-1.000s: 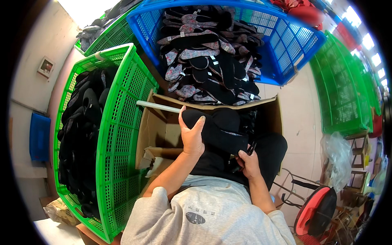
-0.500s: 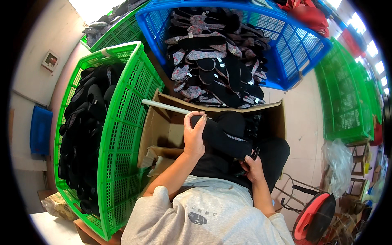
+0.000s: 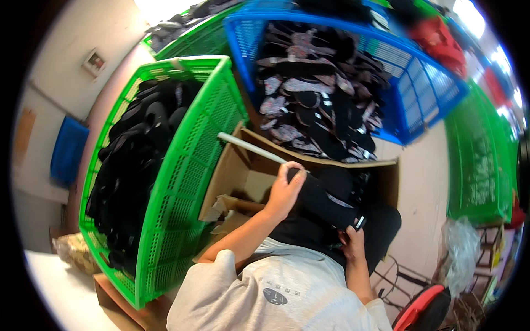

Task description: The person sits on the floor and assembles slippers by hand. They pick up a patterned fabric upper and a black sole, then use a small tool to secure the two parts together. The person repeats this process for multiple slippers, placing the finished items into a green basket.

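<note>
A black fabric slipper (image 3: 320, 199) with a patterned strip at its opening lies across my lap, held between both hands. My left hand (image 3: 285, 190) is closed on its left end, thumb and forefinger pinched together. From that grip a pale, thin rod (image 3: 251, 147) sticks out up and to the left; whether it runs inside the slipper is hidden. My right hand (image 3: 353, 241) is closed on the slipper's right end, beside a small white label (image 3: 360, 223). Some of the right fingers are hidden underneath.
An open cardboard box (image 3: 221, 175) stands before my knees. To the left is a green crate (image 3: 185, 182) full of black slippers. Ahead, a blue crate (image 3: 436, 105) holds piled patterned and black slippers. More green crates (image 3: 477, 160), a plastic bag (image 3: 462, 251) and a red-and-black seat (image 3: 422, 311) are right.
The whole view has shifted and tilted, so crates and hands appear farther right. A white label now shows beside my right hand. Both hands keep their grip on the slipper.
</note>
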Demonstrator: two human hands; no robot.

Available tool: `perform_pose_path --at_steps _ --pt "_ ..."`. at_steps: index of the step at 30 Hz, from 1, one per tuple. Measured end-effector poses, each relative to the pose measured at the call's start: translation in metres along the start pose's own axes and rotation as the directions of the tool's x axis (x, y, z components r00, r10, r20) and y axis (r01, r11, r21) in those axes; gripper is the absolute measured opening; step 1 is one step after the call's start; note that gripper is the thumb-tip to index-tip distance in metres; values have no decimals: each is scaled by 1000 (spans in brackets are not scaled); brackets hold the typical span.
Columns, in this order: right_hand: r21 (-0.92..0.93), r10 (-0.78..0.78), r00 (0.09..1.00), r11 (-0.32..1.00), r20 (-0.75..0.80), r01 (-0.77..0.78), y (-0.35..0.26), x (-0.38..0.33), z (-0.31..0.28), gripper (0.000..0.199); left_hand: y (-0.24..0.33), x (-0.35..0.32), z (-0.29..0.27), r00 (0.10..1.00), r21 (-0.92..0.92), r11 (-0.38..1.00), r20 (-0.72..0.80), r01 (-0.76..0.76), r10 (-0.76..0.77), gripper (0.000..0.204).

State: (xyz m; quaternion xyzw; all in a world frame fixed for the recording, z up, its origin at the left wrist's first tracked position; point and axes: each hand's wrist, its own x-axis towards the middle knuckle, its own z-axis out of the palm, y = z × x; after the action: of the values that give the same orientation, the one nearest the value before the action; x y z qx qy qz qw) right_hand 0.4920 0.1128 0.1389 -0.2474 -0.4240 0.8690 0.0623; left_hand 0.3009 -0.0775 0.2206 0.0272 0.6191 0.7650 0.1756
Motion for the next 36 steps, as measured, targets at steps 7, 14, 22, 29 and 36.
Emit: perform_pose_path --at_steps 7,14,22,29,36 --pt "-142 -126 992 982 -15 122 -2 -9 10 42 13 -18 -40 985 430 892 32 141 -172 52" --pt "197 -71 990 976 -126 95 4 -5 3 36 23 -24 -60 928 -13 928 -19 372 -372 41" --pt "321 56 982 947 -179 4 9 7 -8 29 162 -14 -138 730 -149 885 -634 -441 257 36" --pt "292 63 979 957 -195 -4 5 6 1 26 209 35 -189 749 -204 774 -484 -599 452 90" --pt "267 77 979 964 -190 -24 10 11 -8 29 98 48 -135 962 -102 995 -272 -17 -11 27"
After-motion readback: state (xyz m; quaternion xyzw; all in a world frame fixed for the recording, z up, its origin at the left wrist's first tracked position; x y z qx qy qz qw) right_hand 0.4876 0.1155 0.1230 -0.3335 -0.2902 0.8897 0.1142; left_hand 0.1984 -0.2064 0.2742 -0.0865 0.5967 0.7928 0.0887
